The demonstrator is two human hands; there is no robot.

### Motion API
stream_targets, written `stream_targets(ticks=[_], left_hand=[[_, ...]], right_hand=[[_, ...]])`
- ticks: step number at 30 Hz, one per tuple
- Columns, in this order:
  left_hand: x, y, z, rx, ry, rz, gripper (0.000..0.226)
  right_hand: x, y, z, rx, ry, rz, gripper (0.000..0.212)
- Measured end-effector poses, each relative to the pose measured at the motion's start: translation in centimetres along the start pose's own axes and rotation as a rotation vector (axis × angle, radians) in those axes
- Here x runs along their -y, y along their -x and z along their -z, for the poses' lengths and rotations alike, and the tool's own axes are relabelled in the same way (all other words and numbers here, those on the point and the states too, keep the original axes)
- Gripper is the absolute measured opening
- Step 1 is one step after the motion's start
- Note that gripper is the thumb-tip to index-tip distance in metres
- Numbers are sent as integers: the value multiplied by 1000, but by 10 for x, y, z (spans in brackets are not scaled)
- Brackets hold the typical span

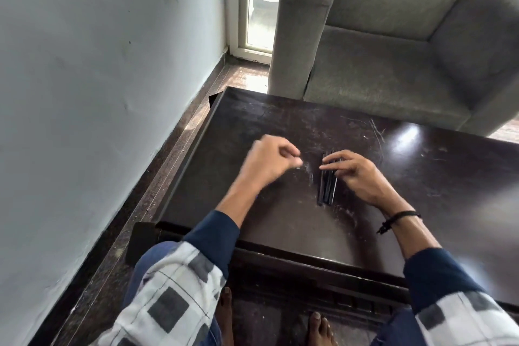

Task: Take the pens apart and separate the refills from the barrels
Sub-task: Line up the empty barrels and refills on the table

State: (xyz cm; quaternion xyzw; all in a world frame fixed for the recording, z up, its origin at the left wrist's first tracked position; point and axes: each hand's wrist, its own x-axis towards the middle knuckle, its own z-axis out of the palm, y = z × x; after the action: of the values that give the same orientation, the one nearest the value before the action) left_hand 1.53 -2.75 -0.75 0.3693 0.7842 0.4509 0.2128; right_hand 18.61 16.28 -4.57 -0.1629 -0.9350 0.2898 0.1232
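A small bundle of dark pens [325, 187] lies on the dark wooden table [252, 126], near the middle of its top. The pens are packed side by side and touching, their length running from the table's near edge toward its far edge. They look whole; no separate refill can be made out.

The right hand [358, 175] rests palm down on the table top. Its fingers [332, 159] and thumb reach across the far half of the bundle and lie on the pens. They are only gently bent, laid over the pens rather than wrapped round them. A thin black band [400, 216] circles that wrist.

The left hand [266, 160] hangs just above the table top, closer to the table's left edge and apart from the pens. It is blurred. Its fingers are curled in toward the thumb, with a pale speck at the fingertips. Whether it pinches something small or holds nothing cannot be told.

Both forearms cross the table's near edge in dark blue sleeves [213, 230]. Checked cloth covers the knees in front of that edge, and two bare feet [320, 327] stand on the floor under it. A grey upholstered armchair [387, 45] stands beyond the table's far edge. A pale wall [98, 64] runs past the table's left side.
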Motion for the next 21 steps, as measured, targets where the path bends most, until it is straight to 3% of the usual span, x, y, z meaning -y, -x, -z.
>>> stream_targets(ticks=[3,5,8,11,21], left_hand=[[-9,13,-40,209,-159,-71,38],[-8,20,-55,272,-272,-154,50],[-5,26,-61,338,-317,-211,59],[-4,27,-62,365,-315,-225,60],[-3,26,-66,333,-232,-177,44]], right_hand=[[5,-1,-1,-357,-119,-192,38],[4,-4,3,-457,-125,-331,28],[-4,-7,-3,-356,-98,-447,29],[-6,-13,-11,-247,-61,-422,36],[-12,-33,-25,-96,111,-365,34]])
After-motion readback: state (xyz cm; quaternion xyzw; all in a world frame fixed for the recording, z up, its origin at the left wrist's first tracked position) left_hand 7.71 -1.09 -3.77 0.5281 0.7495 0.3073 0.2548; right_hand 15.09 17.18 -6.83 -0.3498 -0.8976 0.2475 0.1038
